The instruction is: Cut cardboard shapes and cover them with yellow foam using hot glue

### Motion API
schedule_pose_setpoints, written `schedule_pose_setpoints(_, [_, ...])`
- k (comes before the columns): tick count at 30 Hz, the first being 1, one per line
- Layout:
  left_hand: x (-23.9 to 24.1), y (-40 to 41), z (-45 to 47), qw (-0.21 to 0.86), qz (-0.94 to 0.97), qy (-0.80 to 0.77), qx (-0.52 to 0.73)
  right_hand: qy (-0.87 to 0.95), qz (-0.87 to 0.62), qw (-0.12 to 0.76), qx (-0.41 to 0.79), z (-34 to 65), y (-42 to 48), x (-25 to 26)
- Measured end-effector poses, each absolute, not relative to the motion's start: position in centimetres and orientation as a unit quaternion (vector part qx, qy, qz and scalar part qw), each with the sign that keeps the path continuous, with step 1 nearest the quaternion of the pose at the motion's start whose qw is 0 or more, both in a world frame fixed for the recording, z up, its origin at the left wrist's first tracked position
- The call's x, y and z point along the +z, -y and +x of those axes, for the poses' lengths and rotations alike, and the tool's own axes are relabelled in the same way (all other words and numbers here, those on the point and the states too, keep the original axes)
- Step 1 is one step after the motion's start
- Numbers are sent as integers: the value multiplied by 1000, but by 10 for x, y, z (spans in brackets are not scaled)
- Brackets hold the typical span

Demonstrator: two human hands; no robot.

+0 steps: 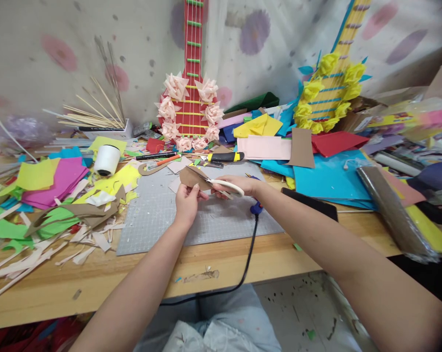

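Observation:
My left hand [187,201] pinches a brown sheet [190,178], foam or card, above the grey cutting mat [151,220]. My right hand [235,186] grips white-handled scissors [232,188], whose blades lie at the upper right edge of the brown sheet. Part of the scissor handle is covered by my fingers. Just right of my right hand, a blue tool [256,208] with a black cord rests at the mat's edge. Behind my hands lies a yellow-and-black utility knife [226,157].
Coloured scraps [55,220] crowd the left side, near a white roll [107,160]. A red model guitar [192,98] with pink flowers stands at the back, a yellow one [327,93] to its right. Blue sheets [331,178] and a wrapped brown roll [395,212] lie at right.

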State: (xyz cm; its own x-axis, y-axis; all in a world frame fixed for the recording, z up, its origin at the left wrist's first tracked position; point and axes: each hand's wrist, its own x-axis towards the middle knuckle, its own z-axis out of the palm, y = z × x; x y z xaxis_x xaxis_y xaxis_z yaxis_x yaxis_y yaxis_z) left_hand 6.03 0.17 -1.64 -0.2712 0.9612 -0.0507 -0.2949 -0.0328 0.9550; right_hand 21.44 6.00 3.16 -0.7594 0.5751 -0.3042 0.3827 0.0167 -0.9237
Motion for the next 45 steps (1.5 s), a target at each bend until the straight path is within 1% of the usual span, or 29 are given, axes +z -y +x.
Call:
schedule_pose_setpoints(4, [-16,-2,58,519,350,-468,623,735,-320,44,596,214,-61,31])
schedule_pose_setpoints(8, [-14,-2,59,539,349,-459,614,748,-323,37,579,214,-61,35])
schedule_pose_setpoints(14, [-12,-1,61,561,339,-458,600,695,-343,30,632,215,-53,44])
schedule_pose_setpoints(24, [-13,1,62,590,324,-432,600,643,-393,49,655,218,-57,27])
schedule_pose_setpoints(33, [-13,0,61,608,317,-425,591,620,-439,41,650,215,-49,43])
schedule_pose_setpoints(45, [-14,2,62,619,330,-418,577,606,-433,43,667,222,-49,39])
